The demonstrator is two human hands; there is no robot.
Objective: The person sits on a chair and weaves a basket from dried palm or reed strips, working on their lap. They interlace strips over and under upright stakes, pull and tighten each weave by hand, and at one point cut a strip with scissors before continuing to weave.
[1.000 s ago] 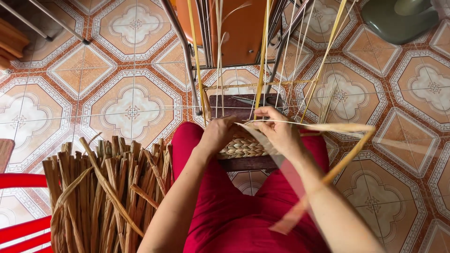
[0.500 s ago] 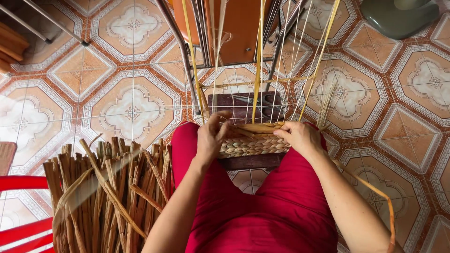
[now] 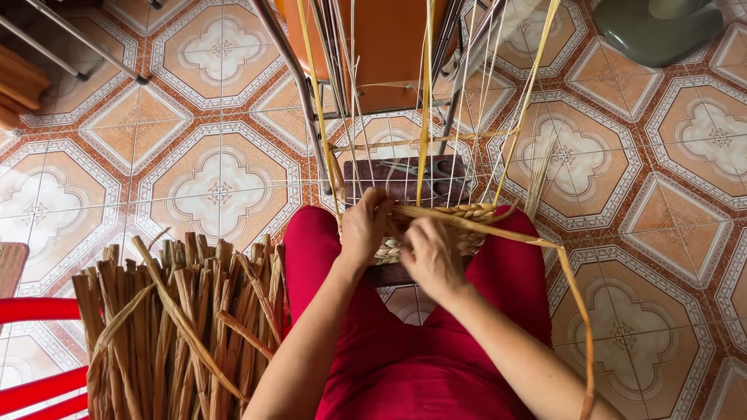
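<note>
Terracotta patterned floor tiles [image 3: 218, 179] under woven basket [image 3: 459, 225]

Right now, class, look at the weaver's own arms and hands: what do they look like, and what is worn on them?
Both forearms are bare from elbow to fingertips: no sleeves reach them. The left hand and right hand show no gloves, rings, watch or bracelets that I can make out. The only clothing in view is bright red trousers, plain and unpatterned, covering the lap and knees.

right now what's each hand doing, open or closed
Left hand: closed on the woven straw piece at its edge.
Right hand: fingers curled on a straw strand that loops off to the right.
</note>
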